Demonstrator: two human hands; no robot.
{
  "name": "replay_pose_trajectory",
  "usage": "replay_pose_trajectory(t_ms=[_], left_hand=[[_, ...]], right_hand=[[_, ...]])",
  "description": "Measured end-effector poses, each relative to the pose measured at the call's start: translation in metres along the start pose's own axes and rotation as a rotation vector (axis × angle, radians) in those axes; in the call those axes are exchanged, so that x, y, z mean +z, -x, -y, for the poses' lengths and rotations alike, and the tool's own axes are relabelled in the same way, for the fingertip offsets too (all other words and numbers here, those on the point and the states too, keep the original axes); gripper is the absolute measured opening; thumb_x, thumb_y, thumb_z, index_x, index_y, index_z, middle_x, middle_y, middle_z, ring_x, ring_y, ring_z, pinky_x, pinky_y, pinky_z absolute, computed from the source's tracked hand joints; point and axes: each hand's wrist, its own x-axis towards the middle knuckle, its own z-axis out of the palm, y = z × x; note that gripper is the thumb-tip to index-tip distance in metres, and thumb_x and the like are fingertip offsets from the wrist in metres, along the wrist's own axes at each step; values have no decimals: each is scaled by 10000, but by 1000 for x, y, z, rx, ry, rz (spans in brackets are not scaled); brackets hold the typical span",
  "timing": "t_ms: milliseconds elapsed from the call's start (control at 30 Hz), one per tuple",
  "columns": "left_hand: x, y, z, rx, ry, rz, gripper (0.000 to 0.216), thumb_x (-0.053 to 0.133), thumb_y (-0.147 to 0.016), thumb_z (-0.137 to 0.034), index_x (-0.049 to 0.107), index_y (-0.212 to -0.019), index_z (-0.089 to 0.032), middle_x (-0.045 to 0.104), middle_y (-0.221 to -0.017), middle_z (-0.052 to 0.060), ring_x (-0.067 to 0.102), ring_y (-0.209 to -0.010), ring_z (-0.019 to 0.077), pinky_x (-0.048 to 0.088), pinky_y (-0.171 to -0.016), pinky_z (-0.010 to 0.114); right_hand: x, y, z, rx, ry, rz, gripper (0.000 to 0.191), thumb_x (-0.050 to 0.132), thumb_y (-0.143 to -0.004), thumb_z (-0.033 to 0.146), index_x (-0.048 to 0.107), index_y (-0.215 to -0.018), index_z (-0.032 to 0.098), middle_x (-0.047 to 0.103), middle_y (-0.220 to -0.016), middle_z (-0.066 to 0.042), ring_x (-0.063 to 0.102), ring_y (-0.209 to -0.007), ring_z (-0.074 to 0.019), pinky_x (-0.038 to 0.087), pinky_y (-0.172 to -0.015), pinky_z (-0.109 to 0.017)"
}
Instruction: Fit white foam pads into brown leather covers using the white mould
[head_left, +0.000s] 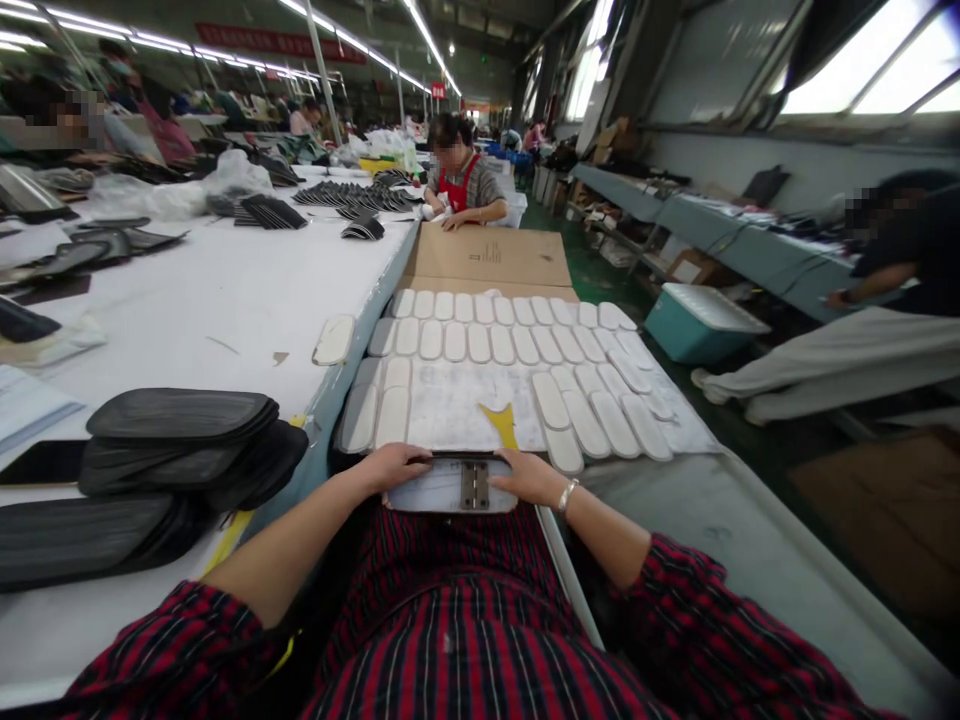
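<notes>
While the hinged plate (450,494) lies crosswise at the near edge of the bench (675,500), both hands hold it.
Left hand (394,465) and right hand (529,478) curl fingers over its far edge, either side of the hinge (474,485); a yellow cutout (501,420) lies just beyond the right hand.

The left hand (394,465) and right hand (529,478) are covering the hinged board's (450,490) far edge; the black stack (75,540) is running off the picture's left edge.
</notes>
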Motion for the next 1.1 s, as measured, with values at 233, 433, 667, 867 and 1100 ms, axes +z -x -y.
replay_pose_trajectory(t_ms=[233, 433, 667, 867, 1100], left_hand=[[-1, 29, 13, -110, -133, -148, 379, 378, -833, -390, 651, -1015, -199, 670, -1017, 49, 594, -942, 193, 420, -833, 245], [1, 24, 2, -220, -285, -181, 377, 331, -845, -301, 669, -834, -136, 669, -890, 154, 598, -892, 269, 417, -825, 372], [1, 24, 2, -212, -328, -205, 328, 368, -839, -219, 679, -805, -118, 678, -840, 165, 634, -821, 248, 455, -752, 337], [5, 38, 8, -199, -268, -179, 377, 338, -870, -326, 660, -807, -140, 676, -858, 133, 625, -838, 227, 436, -752, 298], [25, 56, 19, -277, -89, -27, 553, 350, -780, -598, 632, -788, -122, 664, -869, 153, 615, -809, 268, 412, -667, 290]], right_hand=[[1, 10, 5, 90, 57, -140, 397, 462, -848, 341, 501, -1182, 130, 610, -1077, -117, 566, -986, -212, 405, -833, -279], [-1, -26, 23, 130, 247, -89, 316, 344, -896, 209, 632, -934, 84, 640, -914, -185, 594, -912, -277, 428, -774, -368], [7, -25, 28, 100, 329, -145, 290, 362, -864, 108, 645, -905, 69, 661, -852, -179, 630, -825, -256, 461, -711, -328], [-2, 0, 16, 149, 173, -112, 350, 499, -817, 413, 643, -845, 96, 663, -869, -170, 627, -858, -279, 481, -713, -322], [30, 38, 12, 453, -690, 235, 268, 473, -821, 344, 487, -959, 116, 634, -825, -126, 640, -538, -183, 518, -468, -280]])
